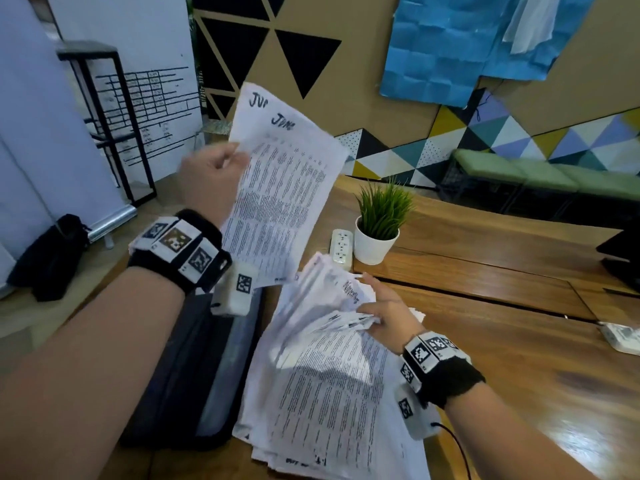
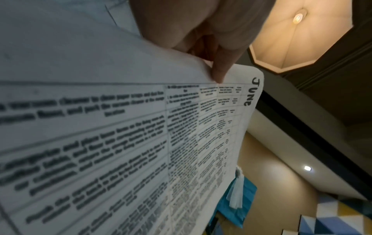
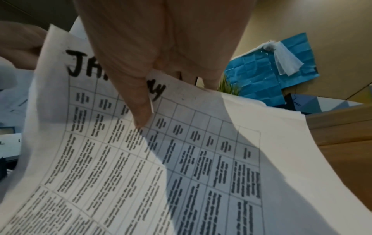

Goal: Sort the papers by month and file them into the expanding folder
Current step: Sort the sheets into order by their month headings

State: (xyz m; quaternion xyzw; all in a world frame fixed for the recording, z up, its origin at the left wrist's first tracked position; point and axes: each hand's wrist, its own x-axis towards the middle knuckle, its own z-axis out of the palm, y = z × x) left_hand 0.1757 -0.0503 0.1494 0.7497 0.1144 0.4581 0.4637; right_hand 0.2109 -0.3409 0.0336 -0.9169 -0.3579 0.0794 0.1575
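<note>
Left hand [image 1: 211, 178] pinches June sheets [image 1: 277, 188] raised above the folder [image 1: 194, 368]; right hand [image 1: 384, 317] grips the stack [image 1: 329, 393] beside it.

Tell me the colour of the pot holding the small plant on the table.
White. The plant pot shows best in the head view, beside the power strip.

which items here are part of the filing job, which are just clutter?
In the job:
- June sheets, held up by left hand
- paper stack, right hand holding its sheets
- expanding folder, on the table

Lying about:
- potted plant
- power strip
- black bag, on the floor
</note>
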